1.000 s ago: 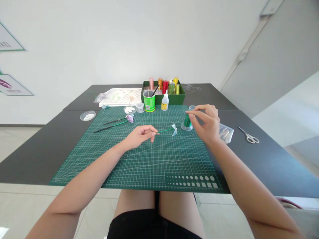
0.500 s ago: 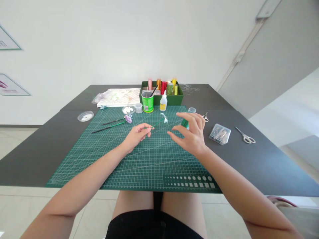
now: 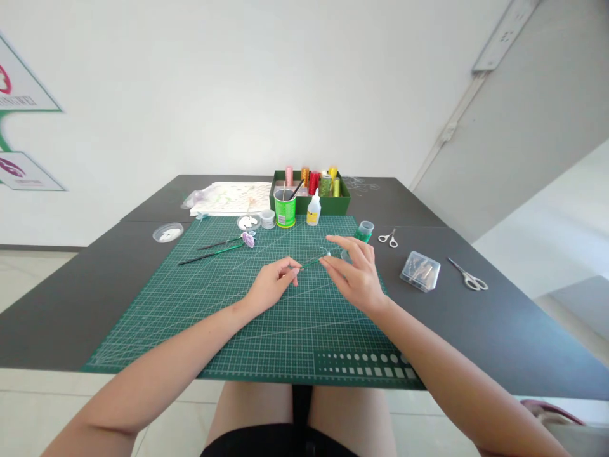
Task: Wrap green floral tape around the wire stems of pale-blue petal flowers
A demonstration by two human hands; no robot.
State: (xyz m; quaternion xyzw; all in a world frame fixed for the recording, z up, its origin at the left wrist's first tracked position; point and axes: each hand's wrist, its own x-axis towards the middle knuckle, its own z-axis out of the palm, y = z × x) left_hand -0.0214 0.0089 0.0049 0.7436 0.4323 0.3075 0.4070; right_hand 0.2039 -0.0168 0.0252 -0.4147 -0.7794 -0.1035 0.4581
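Note:
My left hand [image 3: 273, 284] pinches the near end of a thin green wire stem [image 3: 311, 261] above the green cutting mat [image 3: 238, 317]. A small clear petal [image 3: 327, 254] sits at the stem's far tip. My right hand [image 3: 354, 273] hovers just right of the stem with its fingers spread, the fingertips close to the petal end, holding nothing. A spool of green thread [image 3: 364, 232] stands on the mat behind my right hand. Two more stems lie at the mat's upper left, one with a purple flower [image 3: 247, 239].
At the back stand a green box of thread spools [image 3: 311, 184], a green cup [image 3: 285, 207], a glue bottle [image 3: 313, 209] and small dishes [image 3: 248, 223]. Right of the mat lie small scissors [image 3: 389, 238], a clear plastic case [image 3: 420, 271] and larger scissors [image 3: 467, 276]. A round dish [image 3: 167, 233] sits left.
My right hand let go of the green thread spool and moved left toward the stem's tip. My left hand keeps its pinch on the stem. The camera tilted, shifting the scene.

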